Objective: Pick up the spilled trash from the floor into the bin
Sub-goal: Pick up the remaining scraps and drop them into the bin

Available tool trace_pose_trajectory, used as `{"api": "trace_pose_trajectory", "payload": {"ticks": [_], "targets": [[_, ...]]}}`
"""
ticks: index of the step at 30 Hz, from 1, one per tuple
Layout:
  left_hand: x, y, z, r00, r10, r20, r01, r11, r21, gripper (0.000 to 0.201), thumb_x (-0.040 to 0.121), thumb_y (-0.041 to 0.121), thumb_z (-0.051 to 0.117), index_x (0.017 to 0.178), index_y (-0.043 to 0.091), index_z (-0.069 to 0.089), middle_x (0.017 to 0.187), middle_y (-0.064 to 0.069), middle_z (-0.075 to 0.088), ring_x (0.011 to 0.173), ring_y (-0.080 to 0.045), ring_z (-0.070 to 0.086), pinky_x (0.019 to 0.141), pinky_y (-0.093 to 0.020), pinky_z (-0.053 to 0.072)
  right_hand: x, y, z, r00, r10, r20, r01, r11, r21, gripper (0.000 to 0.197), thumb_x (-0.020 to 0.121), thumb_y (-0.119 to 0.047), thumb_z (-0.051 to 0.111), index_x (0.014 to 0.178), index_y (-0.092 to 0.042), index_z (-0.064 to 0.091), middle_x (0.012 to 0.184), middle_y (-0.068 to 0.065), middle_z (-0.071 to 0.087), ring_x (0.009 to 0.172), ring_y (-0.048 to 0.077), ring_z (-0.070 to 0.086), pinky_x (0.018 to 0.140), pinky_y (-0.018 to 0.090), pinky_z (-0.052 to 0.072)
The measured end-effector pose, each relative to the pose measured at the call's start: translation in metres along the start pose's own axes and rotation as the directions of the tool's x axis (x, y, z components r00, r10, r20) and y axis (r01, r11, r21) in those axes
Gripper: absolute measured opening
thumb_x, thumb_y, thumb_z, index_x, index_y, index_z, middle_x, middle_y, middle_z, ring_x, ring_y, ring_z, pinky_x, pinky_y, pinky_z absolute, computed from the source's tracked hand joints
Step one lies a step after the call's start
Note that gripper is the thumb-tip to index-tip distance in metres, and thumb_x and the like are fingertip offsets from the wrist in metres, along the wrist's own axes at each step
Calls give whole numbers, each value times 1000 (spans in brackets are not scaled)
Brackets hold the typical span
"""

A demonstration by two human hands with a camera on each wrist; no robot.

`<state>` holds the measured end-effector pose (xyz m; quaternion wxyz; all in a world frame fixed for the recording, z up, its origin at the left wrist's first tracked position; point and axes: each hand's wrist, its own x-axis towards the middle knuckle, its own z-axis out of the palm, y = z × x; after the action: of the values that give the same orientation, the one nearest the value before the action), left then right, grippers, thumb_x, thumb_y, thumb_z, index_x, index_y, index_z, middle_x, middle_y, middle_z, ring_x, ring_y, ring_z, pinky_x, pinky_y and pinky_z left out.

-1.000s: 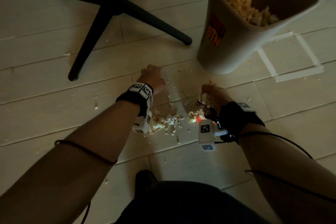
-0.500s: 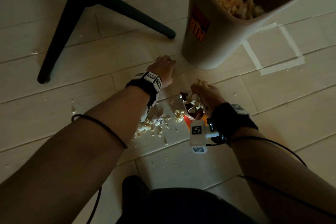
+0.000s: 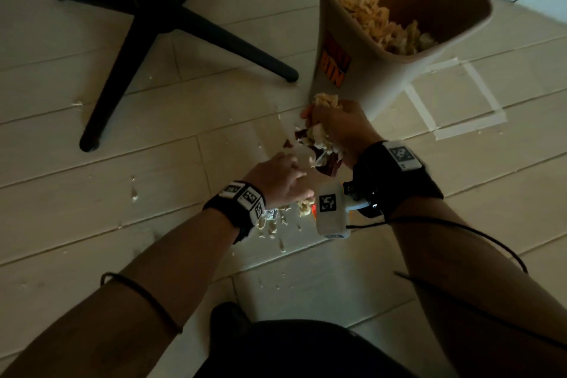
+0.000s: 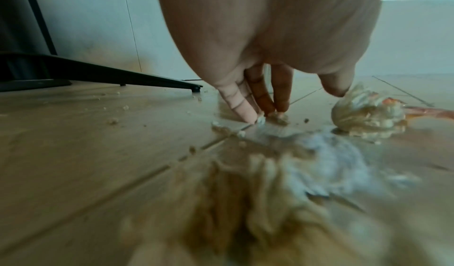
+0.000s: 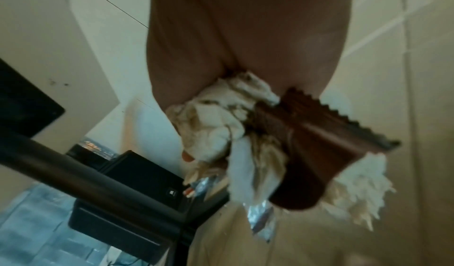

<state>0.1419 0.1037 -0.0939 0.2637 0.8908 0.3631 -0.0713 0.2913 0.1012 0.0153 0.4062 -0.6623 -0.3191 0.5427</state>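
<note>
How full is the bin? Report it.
Partly full. The bin stands on the floor by the right hand, and a heap of pale scraps lies inside, below the rim. How deep it goes cannot be told.

The bin (image 3: 368,77) stands on the floor (image 3: 92,209) in the upper right of the head frame, holding trash inside, with the chair base (image 3: 147,24) spread across the upper left. Just below the bin, at frame centre, the right hand (image 3: 340,129) holds a bundle of trash (image 3: 319,144) above the floor, and the left hand (image 3: 276,178) sits just below and left of it, fingertips (image 4: 248,115) down on the floor. Loose scraps (image 3: 270,224) lie on the floor beneath the left wrist, and a tape outline (image 3: 460,107) lies to the right of the bin's foot.
</note>
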Motion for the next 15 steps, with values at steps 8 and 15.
{"api": "trace_pose_trajectory", "payload": {"ticks": [8, 15], "targets": [[-10, 44, 20, 995, -93, 30, 91, 994, 58, 87, 79, 77, 45, 140, 15, 38, 143, -10, 37, 127, -32, 37, 103, -46, 39, -21, -66, -30, 982, -188, 3, 188, 982, 24, 17, 89, -11, 57, 77, -19, 68, 102, 17, 69, 92, 26, 71, 77, 35, 61], [-13, 63, 51, 998, 38, -47, -30, 988, 151, 53, 89, 41, 63, 137, 31, 46, 136, -7, 44, 122, -28, 42, 96, -44, 46, -50, -97, -48, 927, -300, 226, 298, 954, 41, 16, 92, -1, 52, 99, -8, 66, 92, 11, 63, 92, 29, 64, 79, 35, 60]]}}
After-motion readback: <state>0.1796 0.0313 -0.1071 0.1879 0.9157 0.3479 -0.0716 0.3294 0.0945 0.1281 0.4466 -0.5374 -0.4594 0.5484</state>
